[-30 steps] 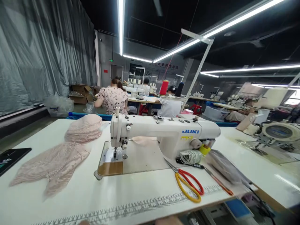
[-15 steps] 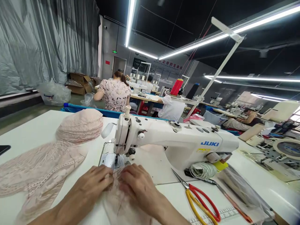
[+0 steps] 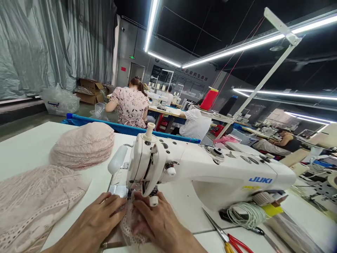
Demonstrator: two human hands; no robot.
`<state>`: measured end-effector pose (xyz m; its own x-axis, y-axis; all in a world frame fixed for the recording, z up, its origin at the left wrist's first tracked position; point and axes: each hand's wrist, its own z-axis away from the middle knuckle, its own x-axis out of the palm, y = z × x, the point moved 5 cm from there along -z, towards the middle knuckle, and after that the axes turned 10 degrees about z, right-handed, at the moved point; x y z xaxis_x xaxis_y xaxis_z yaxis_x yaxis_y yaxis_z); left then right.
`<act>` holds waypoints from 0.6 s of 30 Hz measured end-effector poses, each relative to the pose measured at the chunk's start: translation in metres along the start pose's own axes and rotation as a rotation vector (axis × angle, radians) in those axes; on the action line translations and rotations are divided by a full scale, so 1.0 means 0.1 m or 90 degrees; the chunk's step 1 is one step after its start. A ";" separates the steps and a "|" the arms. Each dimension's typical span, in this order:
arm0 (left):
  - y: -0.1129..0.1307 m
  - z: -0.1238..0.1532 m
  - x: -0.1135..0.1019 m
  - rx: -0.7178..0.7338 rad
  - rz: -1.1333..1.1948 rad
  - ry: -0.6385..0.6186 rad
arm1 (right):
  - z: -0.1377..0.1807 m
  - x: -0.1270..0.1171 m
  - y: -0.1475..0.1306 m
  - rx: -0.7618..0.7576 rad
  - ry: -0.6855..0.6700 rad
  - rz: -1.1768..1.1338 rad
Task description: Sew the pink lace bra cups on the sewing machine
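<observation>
A white JUKI sewing machine stands before me, its needle area partly hidden by the head and my fingers. Just in front of the presser foot, a pale pink lace fabric piece with an eyelet edge lies between my hands. My left hand is closed on its left side, fingertips beside the metal plate. Fingers bent, my right hand grips the lace from the right, close under the machine head. To the left are a stacked pile of pink fabric and more eyelet lace.
Scissors with red and yellow handles lie right of my right hand. Behind them are a coil of pale cord and a yellow piece. A thread stand rises behind the machine. People sit at tables farther back.
The view has shifted, so the machine appears larger and nearer. The lace between my hands now shows its eyelet edge, and my right hand sits farther under the machine head.
</observation>
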<state>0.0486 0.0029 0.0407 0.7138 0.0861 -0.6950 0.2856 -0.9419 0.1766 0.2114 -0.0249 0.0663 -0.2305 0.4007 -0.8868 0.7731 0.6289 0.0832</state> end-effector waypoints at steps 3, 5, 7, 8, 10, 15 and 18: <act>-0.02 -0.03 -0.02 0.017 0.003 0.002 | -0.01 0.01 0.04 -0.020 0.026 -0.007; 0.00 -0.06 -0.04 0.020 -0.003 -0.008 | -0.01 0.02 0.05 -0.027 0.036 -0.006; 0.01 -0.08 -0.06 0.006 -0.001 -0.016 | 0.00 0.02 0.06 -0.027 0.045 0.001; 0.01 -0.09 -0.07 -0.005 0.006 -0.026 | 0.00 0.01 0.06 -0.026 0.052 0.003; 0.01 -0.08 -0.07 -0.015 0.017 -0.032 | 0.01 0.01 0.05 -0.025 0.057 0.011; 0.10 -0.04 -0.03 0.006 -0.016 -0.020 | 0.08 -0.02 -0.07 -0.044 0.011 -0.007; 0.22 -0.08 -0.05 0.010 0.003 -0.012 | 0.13 -0.04 -0.18 -0.079 0.029 -0.019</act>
<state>0.0562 -0.0153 0.0535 0.7030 0.0752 -0.7072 0.2719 -0.9472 0.1697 0.2060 -0.0467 0.0619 -0.2814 0.4085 -0.8683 0.6865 0.7180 0.1153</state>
